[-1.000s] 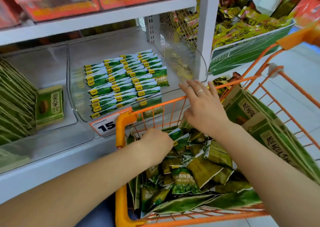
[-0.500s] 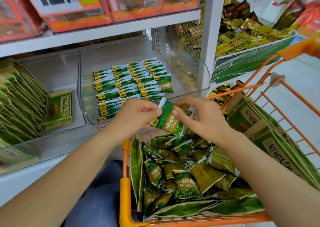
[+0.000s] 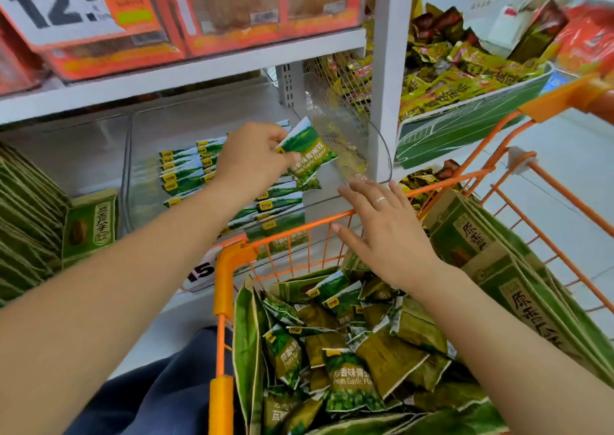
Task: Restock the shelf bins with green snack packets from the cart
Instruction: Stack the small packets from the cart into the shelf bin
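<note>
At frame centre, the left hand pinches a green foil snack packet, hiding stacked packets in the clear plastic bin; the right hand, fingers spread, covers the orange wire cart rim.

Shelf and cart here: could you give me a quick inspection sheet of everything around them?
Surface: clear bin on the white shelf, rows of green packets inside.
Job's things: loose packets heaped in the orange cart; one packet held over the bin.
Clutter: green boxes along the cart's right side.
Hands: left hand pinches the packet; right hand open, fingers spread, over the cart.
Cables: nothing seen.
Surroundings: 12.8 price sign, yellow snacks in the next bay.
</note>
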`<state>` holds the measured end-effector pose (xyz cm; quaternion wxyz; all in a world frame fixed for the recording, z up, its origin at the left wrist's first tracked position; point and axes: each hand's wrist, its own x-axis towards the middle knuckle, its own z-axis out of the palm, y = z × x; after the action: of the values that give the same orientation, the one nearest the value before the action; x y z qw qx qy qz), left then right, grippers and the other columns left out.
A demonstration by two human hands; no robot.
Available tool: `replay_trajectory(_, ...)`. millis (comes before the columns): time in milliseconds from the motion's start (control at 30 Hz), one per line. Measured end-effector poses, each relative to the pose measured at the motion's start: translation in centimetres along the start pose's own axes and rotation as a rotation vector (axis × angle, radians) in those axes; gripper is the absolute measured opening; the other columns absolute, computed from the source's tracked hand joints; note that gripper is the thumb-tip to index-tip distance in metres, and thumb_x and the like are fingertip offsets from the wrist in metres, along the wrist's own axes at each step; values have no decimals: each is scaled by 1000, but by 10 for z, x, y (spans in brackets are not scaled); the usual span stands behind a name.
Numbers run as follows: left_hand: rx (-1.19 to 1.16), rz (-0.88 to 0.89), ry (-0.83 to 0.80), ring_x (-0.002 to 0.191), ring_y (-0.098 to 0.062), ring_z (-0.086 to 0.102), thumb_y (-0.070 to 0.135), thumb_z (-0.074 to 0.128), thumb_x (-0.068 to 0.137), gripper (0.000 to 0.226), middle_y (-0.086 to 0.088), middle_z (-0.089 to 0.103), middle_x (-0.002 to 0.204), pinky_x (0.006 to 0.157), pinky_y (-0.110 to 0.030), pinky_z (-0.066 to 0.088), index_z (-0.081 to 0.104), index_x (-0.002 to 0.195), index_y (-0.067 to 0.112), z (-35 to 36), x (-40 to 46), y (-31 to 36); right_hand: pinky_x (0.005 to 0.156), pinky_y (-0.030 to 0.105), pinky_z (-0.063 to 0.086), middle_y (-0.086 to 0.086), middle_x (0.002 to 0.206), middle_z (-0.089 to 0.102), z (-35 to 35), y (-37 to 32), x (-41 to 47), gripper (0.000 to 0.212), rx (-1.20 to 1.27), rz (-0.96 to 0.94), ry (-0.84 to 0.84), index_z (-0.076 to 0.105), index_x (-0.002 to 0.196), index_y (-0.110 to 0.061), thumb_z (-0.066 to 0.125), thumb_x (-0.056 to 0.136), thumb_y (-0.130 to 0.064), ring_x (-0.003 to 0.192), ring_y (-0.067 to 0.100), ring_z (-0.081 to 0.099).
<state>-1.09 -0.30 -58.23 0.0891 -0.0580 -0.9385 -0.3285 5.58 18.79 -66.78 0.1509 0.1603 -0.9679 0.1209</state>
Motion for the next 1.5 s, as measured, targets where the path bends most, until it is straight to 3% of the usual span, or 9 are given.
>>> replay_trajectory(200, 295, -7, -138, 96, -35, 61, 20, 67, 86, 4, -16, 67, 92, 86, -43, 49, 67, 90, 20, 38, 47, -3, 112, 48, 25, 8, 133, 56, 4, 1, 2, 60, -16, -11, 35, 54, 133, -13, 37, 90, -52, 129, 30, 47)
replay_trajectory(333, 535, -56, -249, 101, -31, 59, 16, 64, 86, 13, -5, 60, 91, 108, -49, 30, 56, 83, 25, 56, 59, -16, 112, 47, 24, 9, 130, 57, 5, -2, 2, 57, -19, -7, 72, 55, 130, -13, 38, 89, -49, 128, 30, 48)
replay_trajectory(567, 567, -112, -213, 112, -30, 53, 21, 65, 85, 5, -2, 63, 100, 109, -42, 26, 64, 90, 21, 68, 63, -25, 109, 48, 31, 8, 125, 59, 1, -1, 3, 49, 71, -54, 82, 60, 124, -14, 42, 89, -43, 123, 29, 51)
replay_trajectory(700, 432, 9, -134, 123, -31, 41, 33, 57, 91, 34, -3, 62, 124, 96, -38, 33, 62, 123, 24, 49, 37, -19, 73, 36, 49, 0, 93, 66, -15, -7, 7, 25, 259, -136, 131, 70, 91, -18, 52, 89, -36, 89, 23, 59)
replay_trajectory(833, 201, 260, 6, 114, -17, 47, 24, 56, 92, 26, 8, 64, 114, 92, -30, 32, 66, 115, 25, 27, -35, -2, 57, 28, 45, -6, 74, 61, -35, -7, 9, 16, 242, -146, 175, 68, 74, -21, 64, 84, -33, 71, 16, 57)
replay_trajectory(967, 84, 280, -226, 94, 3, 48, 26, 54, 94, 20, 21, 61, 100, 79, -19, 34, 70, 105, 32, 29, -100, -8, 71, 31, 52, -7, 85, 68, -43, -3, 4, 13, 44, -2, -394, 71, 84, -26, 65, 85, -38, 82, 18, 63)
replay_trajectory(1100, 195, 272, -345, 110, -7, 52, 28, 47, 99, 25, 14, 64, 112, 84, -27, 47, 67, 112, 30, 41, -115, -24, 84, 35, 54, 3, 109, 66, -27, 6, -5, 36, -268, 73, -828, 65, 116, -18, 66, 82, -32, 102, 24, 61)
replay_trajectory(1333, 293, 353, -355, 113, -8, 48, 30, 39, 101, 30, 13, 61, 119, 85, -29, 48, 61, 121, 30, 44, -117, -28, 77, 34, 51, 5, 121, 60, 7, 10, -13, 44, -354, 23, -900, 54, 128, -17, 64, 87, -26, 110, 25, 59)
replay_trajectory(1500, 238, 334, -318, 114, -8, 51, 28, 42, 100, 28, 12, 62, 118, 86, -24, 46, 63, 119, 29, 45, -116, -30, 60, 29, 42, 1, 80, 62, -5, 14, -8, 10, -144, -23, -759, 62, 88, -20, 61, 85, -30, 77, 22, 59)
